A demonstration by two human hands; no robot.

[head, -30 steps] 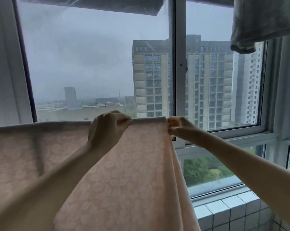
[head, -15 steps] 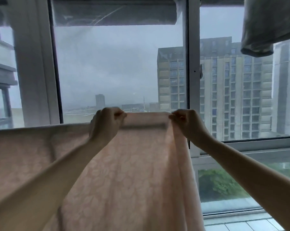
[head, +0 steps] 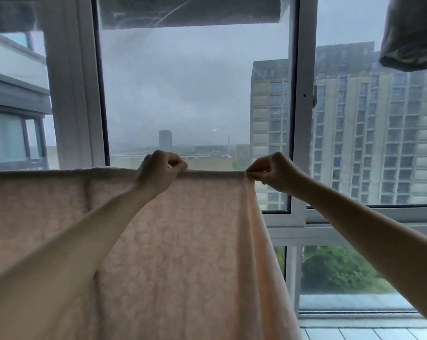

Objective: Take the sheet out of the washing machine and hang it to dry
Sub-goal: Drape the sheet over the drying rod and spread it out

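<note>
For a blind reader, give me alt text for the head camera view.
Both hands, left hand and right hand, pinch the top edge of a pale pink sheet hanging before a window, towers beyond.

The sheet (head: 178, 253) is hanging spread out, pale peach with a faint leafy pattern, its top edge running level and folded over something hidden beneath it. The left hand (head: 158, 171) is gripping that edge from above; the right hand (head: 272, 171) is pinching the sheet's right top corner. Between the hands the edge is lying taut; below them the cloth is falling in soft vertical folds.
</note>
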